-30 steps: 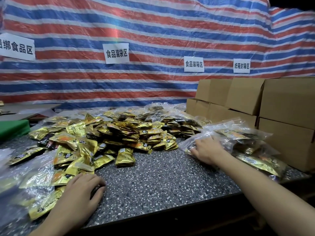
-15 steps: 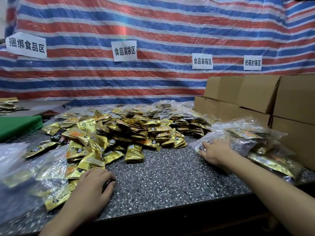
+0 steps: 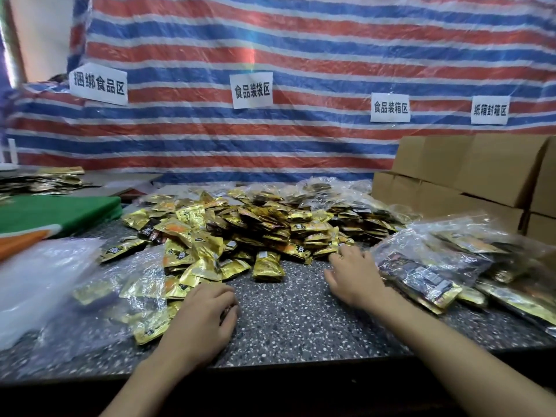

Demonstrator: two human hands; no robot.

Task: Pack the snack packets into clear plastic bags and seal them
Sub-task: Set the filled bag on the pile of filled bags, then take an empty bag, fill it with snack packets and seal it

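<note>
Gathering packets for the next bag

The right hand [image 3: 355, 275], fingers spread and empty, lies at the near edge of the packets [image 3: 270, 230] heaped mid-frame, just beside the filled bags [image 3: 436, 266] at right. The left hand [image 3: 201, 320] rests palm down on the desk [image 3: 301, 320] against a part-filled bag [image 3: 120, 296] at lower left. I cannot tell whether its bent fingers pinch anything. The next move is probably to scoop a handful into that bag.

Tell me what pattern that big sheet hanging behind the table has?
The tarp has horizontal red, blue and white stripes, clearest in the head view.
</note>
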